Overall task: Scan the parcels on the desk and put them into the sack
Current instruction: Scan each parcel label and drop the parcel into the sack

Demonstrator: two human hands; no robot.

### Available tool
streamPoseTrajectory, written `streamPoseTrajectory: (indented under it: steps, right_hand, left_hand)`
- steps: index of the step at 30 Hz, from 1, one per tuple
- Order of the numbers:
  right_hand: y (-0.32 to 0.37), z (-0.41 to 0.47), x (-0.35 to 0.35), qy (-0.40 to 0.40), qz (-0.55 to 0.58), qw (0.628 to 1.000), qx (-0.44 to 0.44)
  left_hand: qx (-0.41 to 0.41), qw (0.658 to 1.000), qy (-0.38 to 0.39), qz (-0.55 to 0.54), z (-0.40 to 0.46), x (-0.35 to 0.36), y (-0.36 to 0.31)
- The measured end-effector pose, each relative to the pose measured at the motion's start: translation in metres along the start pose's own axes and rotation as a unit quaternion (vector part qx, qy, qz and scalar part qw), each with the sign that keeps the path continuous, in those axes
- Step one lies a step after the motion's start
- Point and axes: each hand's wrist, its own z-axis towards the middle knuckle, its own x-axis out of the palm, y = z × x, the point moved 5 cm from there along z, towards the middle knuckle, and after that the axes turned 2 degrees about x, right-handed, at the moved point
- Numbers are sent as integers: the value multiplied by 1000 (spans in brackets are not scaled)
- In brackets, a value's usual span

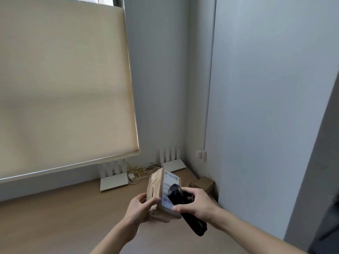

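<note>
A cream roller blind (64,85) is hanging over the window at left, its bottom bar sloping down toward the left, and pale grey walls (256,88) are filling the rest of the upper view. Below them the brown worktop (55,217) is running from the left edge to the corner at right. Two white routers are standing at the back of it: one (113,177) under the blind's lower corner, the other (172,162) in the corner against the wall, with a loose tangle of white and yellow cables (141,171) lying between them. Small brown boxes (204,184) are sitting at the far right of the worktop, against the wall. Nearer the camera, a parcel (162,191), a taped brown box with a white label (169,187) facing up and to the right, is being held above the worktop. The left hand (141,208) is gripping the parcel's lower left corner, thumb on the near face and fingers curled beneath. The right hand (195,203) is clamped round a black handheld scanner (183,202), whose head is lying over the label just above the barcode (167,201); its handle is pointing down and to the right, past the wrist. The two hands are close together, not touching.
</note>
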Motion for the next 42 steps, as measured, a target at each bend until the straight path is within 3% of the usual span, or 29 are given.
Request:
streamPoseTrajectory:
  steps: [8,15,21,25,35,42]
  right_hand:
    - [29,-26,-37,-56,-193,979,-12]
    - [43,-43,-49,-37,-286,957,-21]
    - [62,-50,-33,41,-105,992,-51]
    - [66,-49,-19,49,-28,997,-53]
    - [60,-41,-11,30,-14,996,-79]
    - [61,-41,-17,25,15,996,-79]
  left_hand:
    - [39,998,-36,16,-46,-17,-51]
    - [65,994,-82,-16,-80,-18,-75]
    - [81,991,-100,-40,-97,-16,-81]
    - [80,992,-93,-39,-106,-14,-78]
    - [73,985,-156,-4,-115,-20,-79]
    - [125,984,-126,14,-112,-20,-84]
